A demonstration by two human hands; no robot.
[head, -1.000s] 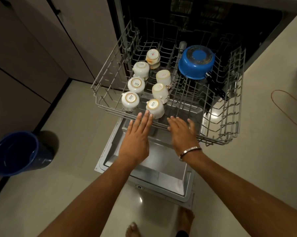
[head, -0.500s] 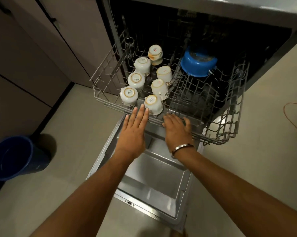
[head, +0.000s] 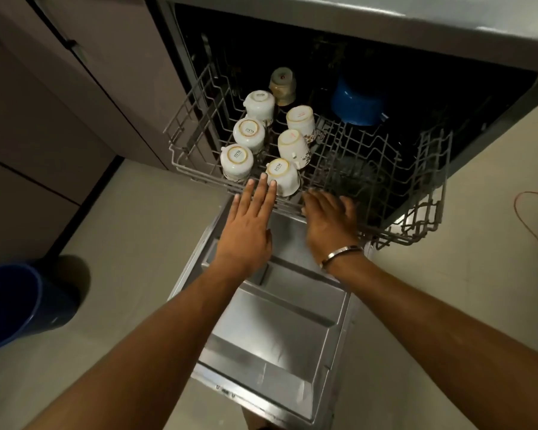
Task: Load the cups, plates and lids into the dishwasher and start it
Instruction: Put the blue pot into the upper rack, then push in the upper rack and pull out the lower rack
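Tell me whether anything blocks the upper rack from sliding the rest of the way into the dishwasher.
Nothing visible does. The left hand and right hand lie flat at the upper rack front rim. The upturned cups and blue pot sit inside the rack. The dark cavity behind is hard to see into.
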